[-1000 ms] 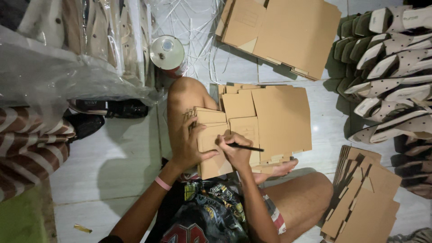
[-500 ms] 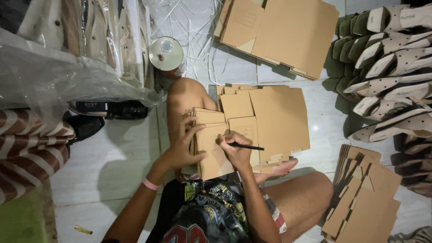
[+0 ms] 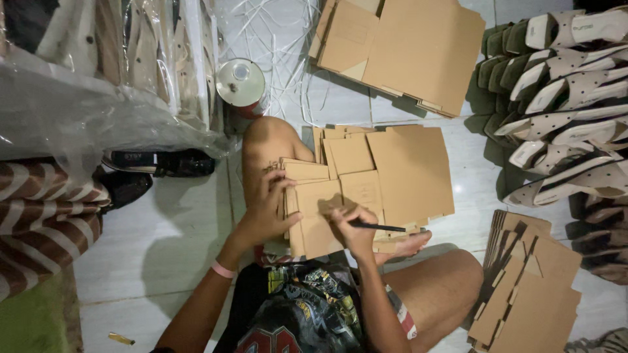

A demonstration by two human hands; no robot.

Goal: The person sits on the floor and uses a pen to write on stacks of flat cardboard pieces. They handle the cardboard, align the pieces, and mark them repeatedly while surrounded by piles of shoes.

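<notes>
Down at the bottom of the frame my printed shorts (image 3: 307, 307) and bare thigh fill the view, and just above them both hands are at work, sitting almost exactly where they sat a second ago: nothing has jumped, only small shifts. My right hand (image 3: 350, 229) is curled tight around a black pen (image 3: 379, 227), fingers fully closed on it, the far end of the pen pointing right, the hand resting on the flat cardboard piece (image 3: 327, 209) in the middle of the frame. Since a moment back that hand has crept a touch along the sheet, so I judge the marking is carrying on rather than finished. My left hand (image 3: 265, 209), pink band (image 3: 223, 268) at the wrist, grips the left edge of that same sheet, fingers wrapped over it against my raised knee (image 3: 265, 140); it holds as before, pinning the piece steady. The sheet lies on top of a bigger stack of flattened boxes (image 3: 405, 170) spread to the right, unmoved. Lower right, another pile of cut cardboard blanks (image 3: 530, 287). Further up, a round tin (image 3: 241, 80) stands beyond my knee, more folded cardboard (image 3: 412, 46) lies at the top centre, rows of sandal soles (image 3: 562, 85) run along the upper right, and clear plastic bags (image 3: 85, 104) heap at the upper left.
</notes>
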